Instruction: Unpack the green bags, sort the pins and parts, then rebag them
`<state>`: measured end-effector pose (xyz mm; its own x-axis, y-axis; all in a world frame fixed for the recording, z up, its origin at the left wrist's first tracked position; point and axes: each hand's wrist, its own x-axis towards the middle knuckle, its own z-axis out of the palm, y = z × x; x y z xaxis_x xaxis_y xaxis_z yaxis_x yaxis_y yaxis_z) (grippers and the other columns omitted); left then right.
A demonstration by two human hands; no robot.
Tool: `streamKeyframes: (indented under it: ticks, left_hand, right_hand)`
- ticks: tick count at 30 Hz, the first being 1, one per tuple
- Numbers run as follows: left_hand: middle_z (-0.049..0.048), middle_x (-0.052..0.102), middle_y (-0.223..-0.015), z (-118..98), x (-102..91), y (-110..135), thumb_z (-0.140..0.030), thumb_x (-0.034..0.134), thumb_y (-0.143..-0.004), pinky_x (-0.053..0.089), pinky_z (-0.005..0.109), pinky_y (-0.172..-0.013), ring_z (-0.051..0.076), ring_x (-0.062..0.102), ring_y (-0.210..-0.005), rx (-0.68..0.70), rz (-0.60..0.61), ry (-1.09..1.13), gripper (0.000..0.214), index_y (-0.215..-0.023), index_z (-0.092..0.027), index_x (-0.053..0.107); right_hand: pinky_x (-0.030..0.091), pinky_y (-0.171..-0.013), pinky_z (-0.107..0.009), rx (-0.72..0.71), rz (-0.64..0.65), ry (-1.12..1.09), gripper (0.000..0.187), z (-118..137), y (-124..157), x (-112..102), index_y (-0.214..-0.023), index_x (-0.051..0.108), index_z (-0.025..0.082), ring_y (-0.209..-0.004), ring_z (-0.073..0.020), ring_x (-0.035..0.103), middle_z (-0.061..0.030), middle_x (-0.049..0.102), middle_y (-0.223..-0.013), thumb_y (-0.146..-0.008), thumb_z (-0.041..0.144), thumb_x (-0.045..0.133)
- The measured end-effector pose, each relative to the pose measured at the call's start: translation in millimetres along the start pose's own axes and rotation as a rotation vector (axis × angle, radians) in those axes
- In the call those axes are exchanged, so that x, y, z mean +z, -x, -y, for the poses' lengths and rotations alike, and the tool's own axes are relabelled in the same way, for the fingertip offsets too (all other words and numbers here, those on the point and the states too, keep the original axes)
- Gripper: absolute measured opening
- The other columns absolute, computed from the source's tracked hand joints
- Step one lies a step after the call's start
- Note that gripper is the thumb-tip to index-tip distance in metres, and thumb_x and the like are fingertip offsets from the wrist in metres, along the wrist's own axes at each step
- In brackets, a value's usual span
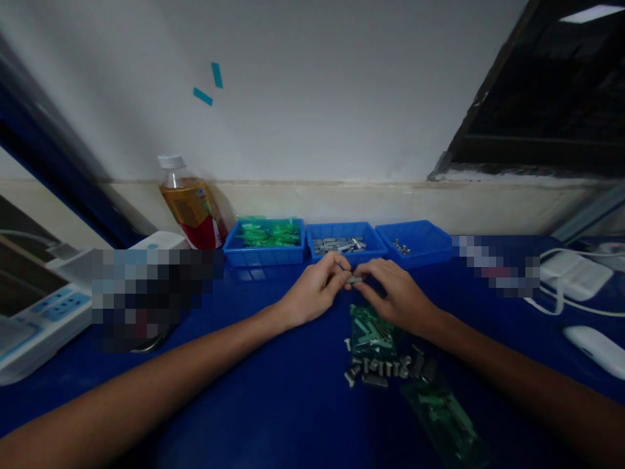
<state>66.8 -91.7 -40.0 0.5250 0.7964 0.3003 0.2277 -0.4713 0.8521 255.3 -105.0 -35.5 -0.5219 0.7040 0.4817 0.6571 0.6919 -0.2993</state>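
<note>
Both hands meet in front of the blue bins and hold one small grey metal piece [355,279] between them. My left hand [314,292] pinches its left end with thumb and fingers. On the other end, the fingertips of my right hand [399,293] are closed. The piece is too small to make out exactly. Just below my right hand lies a green-tinted plastic bag [374,332] with slim metal parts inside. Several loose screws and metal pins [381,368] are scattered under that bag. A second green bag [444,417] lies nearer to me, beside my right forearm.
Against the wall stand three blue bins: one with green plastic pieces [268,233], one with metal pins [340,245], one with a few small metal parts [403,247]. A drink bottle [190,202] and power strip [58,306] are left; a white mouse [596,348] and charger [576,273] right.
</note>
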Motion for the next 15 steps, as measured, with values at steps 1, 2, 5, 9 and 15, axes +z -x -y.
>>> streamKeyframes:
  ticks: [1,2,5,9,15]
  left_hand:
    - [-0.0005,0.058,-0.075,-0.9,0.0,0.6,-0.028,0.042,-0.092,0.045,0.025,-0.064,0.013,0.058,-0.071,-0.007,-0.001,-0.019,0.014,-0.100,-0.017,0.045]
    - [-0.0007,0.058,-0.075,-2.0,-0.1,1.2,-0.028,0.044,-0.091,0.043,0.023,-0.060,0.012,0.057,-0.069,-0.008,-0.002,-0.043,0.016,-0.102,-0.017,0.046]
    - [-0.0007,0.056,-0.076,-5.8,-0.3,2.1,-0.026,0.050,-0.087,0.040,0.021,-0.055,0.012,0.054,-0.068,0.004,-0.023,-0.109,0.019,-0.104,-0.016,0.050]
    - [-0.0025,0.053,-0.069,-10.3,-0.8,2.7,-0.025,0.049,-0.088,0.038,0.021,-0.055,0.010,0.050,-0.061,-0.015,-0.043,-0.158,0.012,-0.093,-0.016,0.054]
    - [-0.0038,0.050,-0.061,-13.2,-2.2,5.0,-0.031,0.044,-0.091,0.032,0.020,-0.049,0.009,0.047,-0.053,-0.079,0.011,-0.197,0.020,-0.084,-0.016,0.055]
  right_hand:
    - [0.040,-0.071,-0.032,0.037,-0.002,-0.049,0.013,0.0,-0.9,1.1,-0.087,0.056,0.017,-0.078,-0.0177,0.055,-0.0044,0.062,-0.082,-0.089,0.025,0.046]
    - [0.040,-0.070,-0.031,0.082,-0.006,-0.103,0.014,0.2,-1.8,1.8,-0.085,0.056,0.017,-0.077,-0.0168,0.055,-0.0037,0.062,-0.080,-0.090,0.026,0.045]
    - [0.039,-0.064,-0.028,0.186,0.002,-0.218,0.025,1.7,-3.6,2.9,-0.074,0.054,0.018,-0.069,-0.0143,0.054,-0.0012,0.057,-0.071,-0.092,0.028,0.041]
    - [0.040,-0.061,-0.027,0.233,0.028,-0.268,0.029,3.6,-0.5,5.6,-0.073,0.052,0.019,-0.068,-0.0136,0.053,-0.0006,0.054,-0.070,-0.094,0.032,0.037]
    - [0.044,-0.070,-0.029,0.129,-0.090,-0.203,0.013,6.0,8.4,10.5,-0.097,0.051,0.019,-0.079,-0.0157,0.055,-0.0029,0.058,-0.085,-0.085,0.023,0.053]
